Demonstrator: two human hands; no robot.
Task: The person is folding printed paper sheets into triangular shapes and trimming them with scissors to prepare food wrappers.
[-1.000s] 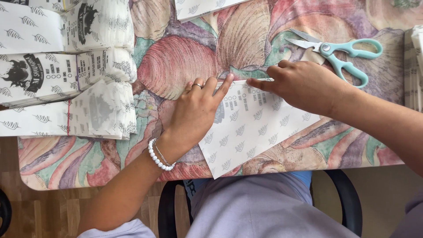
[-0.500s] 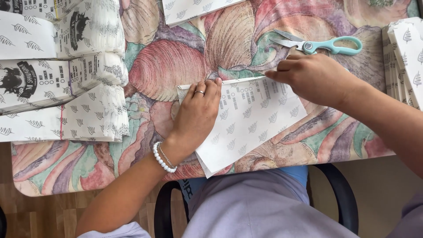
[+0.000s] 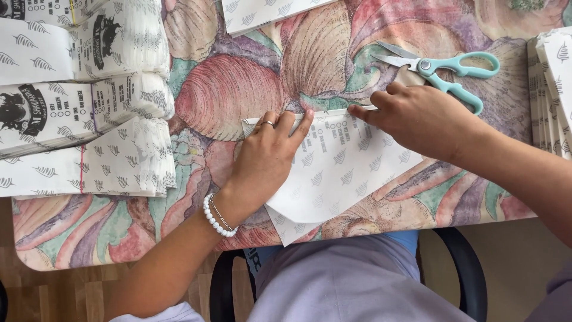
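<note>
Pressing flat on a white printed paper sheet (image 3: 339, 173), both hands sit on its top folded edge at table centre. Left hand (image 3: 265, 158) lies palm-down, fingers extended and spread, fingertips on the fold; ring on one finger, pearl bracelet (image 3: 217, 217) at wrist. Right hand (image 3: 423, 119), at 3 o'clock from the left, has its fingers loosely curled, index tip pinning the edge, not gripping anything. Sheet's lower corner overhangs the table edge at 6 o'clock. Teal scissors (image 3: 444, 68) lie at 12 o'clock of the right hand, just beside it. Stacked printed bags (image 3: 83, 101) at 9 o'clock, another stack (image 3: 551, 89) at 3 o'clock. Shell-patterned tablecloth (image 3: 226, 95) underneath.
</note>
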